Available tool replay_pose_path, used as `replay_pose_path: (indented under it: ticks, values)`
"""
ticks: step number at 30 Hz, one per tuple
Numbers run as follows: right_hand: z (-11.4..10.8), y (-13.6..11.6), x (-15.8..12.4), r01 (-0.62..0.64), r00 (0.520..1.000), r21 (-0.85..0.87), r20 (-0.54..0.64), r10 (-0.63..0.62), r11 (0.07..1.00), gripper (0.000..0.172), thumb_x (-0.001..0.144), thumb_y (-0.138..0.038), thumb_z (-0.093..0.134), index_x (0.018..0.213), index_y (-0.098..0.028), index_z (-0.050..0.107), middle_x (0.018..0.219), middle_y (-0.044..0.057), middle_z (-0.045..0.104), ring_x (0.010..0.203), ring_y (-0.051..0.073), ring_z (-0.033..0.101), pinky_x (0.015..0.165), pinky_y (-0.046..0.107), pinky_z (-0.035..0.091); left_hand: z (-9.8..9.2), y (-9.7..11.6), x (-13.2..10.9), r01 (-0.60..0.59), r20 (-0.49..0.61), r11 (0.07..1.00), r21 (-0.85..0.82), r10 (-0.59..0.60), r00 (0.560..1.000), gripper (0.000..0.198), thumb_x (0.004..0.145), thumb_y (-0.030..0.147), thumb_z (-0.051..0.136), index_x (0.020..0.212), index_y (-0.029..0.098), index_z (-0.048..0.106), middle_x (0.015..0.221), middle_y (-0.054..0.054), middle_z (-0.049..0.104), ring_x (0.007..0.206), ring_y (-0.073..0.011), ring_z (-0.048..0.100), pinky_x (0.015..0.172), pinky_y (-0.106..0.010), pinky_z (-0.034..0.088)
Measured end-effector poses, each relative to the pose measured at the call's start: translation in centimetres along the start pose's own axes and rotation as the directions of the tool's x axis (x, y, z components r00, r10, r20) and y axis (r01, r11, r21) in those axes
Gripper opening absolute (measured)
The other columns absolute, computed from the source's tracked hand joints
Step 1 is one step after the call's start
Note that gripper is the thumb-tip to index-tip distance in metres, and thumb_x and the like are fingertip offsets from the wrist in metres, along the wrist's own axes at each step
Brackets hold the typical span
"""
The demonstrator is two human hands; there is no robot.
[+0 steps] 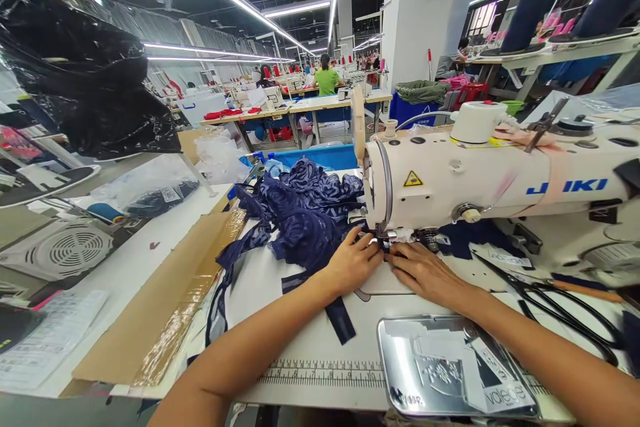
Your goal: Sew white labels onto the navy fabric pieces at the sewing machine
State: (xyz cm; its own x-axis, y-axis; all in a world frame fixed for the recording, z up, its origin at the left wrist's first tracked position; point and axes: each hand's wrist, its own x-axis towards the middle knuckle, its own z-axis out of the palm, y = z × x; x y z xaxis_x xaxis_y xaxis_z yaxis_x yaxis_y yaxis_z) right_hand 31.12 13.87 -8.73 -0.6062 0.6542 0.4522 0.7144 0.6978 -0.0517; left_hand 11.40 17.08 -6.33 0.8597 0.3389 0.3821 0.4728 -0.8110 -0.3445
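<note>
My left hand [351, 263] lies just left of the needle area of a white sewing machine [430, 173], fingers bent over dark navy fabric. From the other side my right hand [424, 269] reaches in with its fingertips together at the presser foot [384, 235]. A small dark piece of the fabric shows between the two hands; the fingers hide most of it. Left of my left hand is a heap of navy lace bras [305, 213]. One navy strap [341, 320] hangs out below my left forearm onto the table.
Black scissors [555, 303] lie right of my right forearm. A metal tin [450, 367] with paper labels sits at the front edge, beside a printed ruler [325, 373]. Cardboard [165, 300] covers the left side. A black plastic bag [85, 73] hangs upper left. A person in green [327, 80] sits farther back.
</note>
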Motion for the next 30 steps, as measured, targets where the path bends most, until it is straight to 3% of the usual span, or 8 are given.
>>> replay_pose_path:
  ticks: [2, 8, 17, 24, 30]
  values:
    - [0.4, 0.5, -0.1, -0.028, 1.0, 0.057, -0.001, 0.028, 0.998, 0.03, 0.086, -0.017, 0.038, 0.104, -0.014, 0.062, 0.1, 0.012, 0.06, 0.088, 0.022, 0.058, 0.073, 0.037, 0.052, 0.5, 0.0, 0.1, -0.039, 0.019, 0.999, 0.022, 0.039, 0.999, 0.018, 0.089, 0.014, 0.042, 0.087, 0.014, 0.06, 0.084, -0.003, 0.064, 0.093, -0.0188, 0.054, 0.097, -0.042, 0.032]
    - [0.9, 1.4, -0.4, -0.08, 0.996, 0.192, -0.025, 0.087, 0.978, 0.028, 0.087, -0.019, 0.039, 0.102, -0.021, 0.063, 0.101, 0.008, 0.062, 0.094, 0.019, 0.059, 0.075, 0.033, 0.052, 1.7, -0.3, 0.1, 0.003, 0.044, 0.999, -0.049, -0.001, 0.999, 0.019, 0.09, 0.016, 0.042, 0.085, 0.016, 0.06, 0.08, -0.001, 0.064, 0.084, -0.0153, 0.055, 0.096, -0.042, 0.03]
    - [-0.6, -0.1, 0.1, 0.06, 0.997, -0.046, -0.042, -0.062, 0.997, 0.033, 0.087, -0.012, 0.033, 0.096, -0.015, 0.064, 0.098, 0.013, 0.061, 0.085, 0.02, 0.058, 0.074, 0.036, 0.054, 0.8, -0.5, -1.4, 0.054, 0.088, 0.963, -0.264, -0.032, 0.996, 0.024, 0.088, 0.016, 0.041, 0.105, 0.017, 0.058, 0.11, -0.005, 0.063, 0.107, -0.018, 0.054, 0.103, -0.047, 0.021]
    - [-0.4, 0.4, -0.1, 0.069, 0.997, -0.053, -0.034, -0.071, 0.996, 0.03, 0.086, -0.012, 0.037, 0.099, -0.016, 0.063, 0.101, 0.011, 0.062, 0.087, 0.021, 0.059, 0.072, 0.035, 0.054, 0.3, 0.0, -2.0, 0.078, 0.138, 0.968, -0.238, -0.046, 0.989, 0.028, 0.088, 0.017, 0.04, 0.113, 0.017, 0.054, 0.118, -0.007, 0.059, 0.112, -0.0225, 0.051, 0.103, -0.054, 0.021]
    - [-0.2, 0.3, -0.1, 0.073, 0.996, -0.087, -0.045, -0.077, 0.993, 0.029, 0.087, -0.013, 0.036, 0.098, -0.016, 0.063, 0.101, 0.011, 0.062, 0.089, 0.021, 0.058, 0.075, 0.035, 0.053, 0.3, 0.2, -1.9, 0.111, 0.176, 0.975, -0.192, -0.077, 0.981, 0.028, 0.086, 0.016, 0.046, 0.112, 0.018, 0.055, 0.119, -0.008, 0.058, 0.113, -0.0214, 0.051, 0.103, -0.052, 0.023]
